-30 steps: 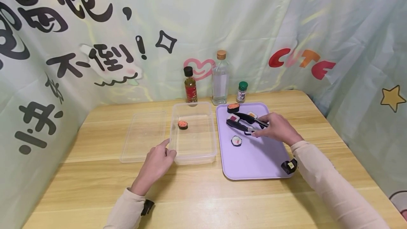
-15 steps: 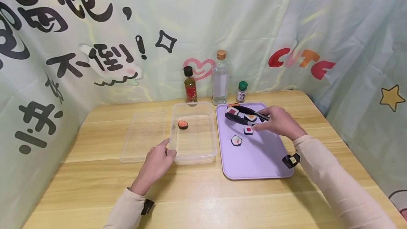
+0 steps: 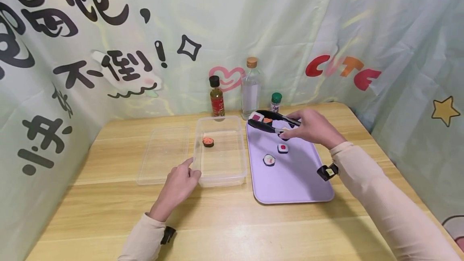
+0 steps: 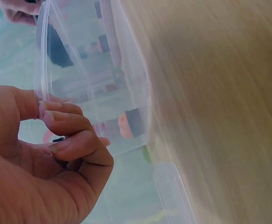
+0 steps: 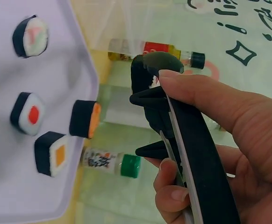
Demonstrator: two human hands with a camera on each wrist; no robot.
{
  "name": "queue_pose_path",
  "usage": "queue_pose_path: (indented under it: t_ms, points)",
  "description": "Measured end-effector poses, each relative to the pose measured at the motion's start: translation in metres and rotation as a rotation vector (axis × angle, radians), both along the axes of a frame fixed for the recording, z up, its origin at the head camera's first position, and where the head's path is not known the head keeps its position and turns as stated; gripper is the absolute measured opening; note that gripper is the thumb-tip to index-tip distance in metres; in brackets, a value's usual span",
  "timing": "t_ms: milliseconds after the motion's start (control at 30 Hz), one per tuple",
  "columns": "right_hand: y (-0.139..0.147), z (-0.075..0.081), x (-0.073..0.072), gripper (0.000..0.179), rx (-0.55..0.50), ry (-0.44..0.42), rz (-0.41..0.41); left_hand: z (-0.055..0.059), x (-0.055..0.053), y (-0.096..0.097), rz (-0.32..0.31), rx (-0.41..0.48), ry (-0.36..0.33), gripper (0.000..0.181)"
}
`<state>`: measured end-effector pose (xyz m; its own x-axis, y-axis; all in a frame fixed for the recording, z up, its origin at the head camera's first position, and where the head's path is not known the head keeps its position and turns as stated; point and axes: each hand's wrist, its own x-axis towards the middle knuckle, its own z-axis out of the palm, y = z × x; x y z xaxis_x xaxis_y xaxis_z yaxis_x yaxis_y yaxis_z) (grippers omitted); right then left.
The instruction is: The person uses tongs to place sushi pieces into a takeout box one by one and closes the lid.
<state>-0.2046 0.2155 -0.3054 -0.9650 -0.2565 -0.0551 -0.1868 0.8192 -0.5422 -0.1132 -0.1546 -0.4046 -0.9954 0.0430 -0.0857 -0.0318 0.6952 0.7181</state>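
Observation:
My right hand (image 3: 319, 129) grips black tongs (image 3: 266, 127). Their tips hold a square sushi roll (image 3: 256, 117) with a dark red centre, raised over the far left corner of the lilac tray (image 3: 290, 188). On that tray lie a roll with a red dot (image 5: 32, 113), a round roll (image 3: 269, 160), one with an orange centre (image 5: 52, 154) and an orange-topped sushi (image 5: 85, 119). My left hand (image 3: 180, 188) pinches the near left rim of a clear plastic container (image 4: 42, 56), thumb and finger at its edge. Inside sits one orange-topped sushi (image 3: 208, 141).
A clear lid (image 3: 163, 156) lies left of the container on the wooden table (image 3: 224, 224). Along the back stand a sauce bottle (image 3: 217, 102) with a black cap, a tall clear bottle (image 3: 251, 92) and a green-capped shaker (image 3: 276, 100). A printed curtain hangs behind.
My right hand has lifted the tongs with the dark-red-centred roll up and away, toward the tray's far left corner. The red-dot roll now shows fully. My left hand stays at the container.

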Motion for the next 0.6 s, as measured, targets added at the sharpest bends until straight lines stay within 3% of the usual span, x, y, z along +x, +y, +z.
queue_pose_path:
  t_ms: [167,600]
  points:
    - [-0.011,0.009,-0.003,0.075,0.014,-0.023,-0.001,-0.001,0.000,0.000,0.000,0.003,0.001,0.058]
    - [-0.044,0.018,-0.007,0.070,0.038,0.009,0.088,-0.001,0.000,0.000,0.001,-0.002,0.009,0.058]
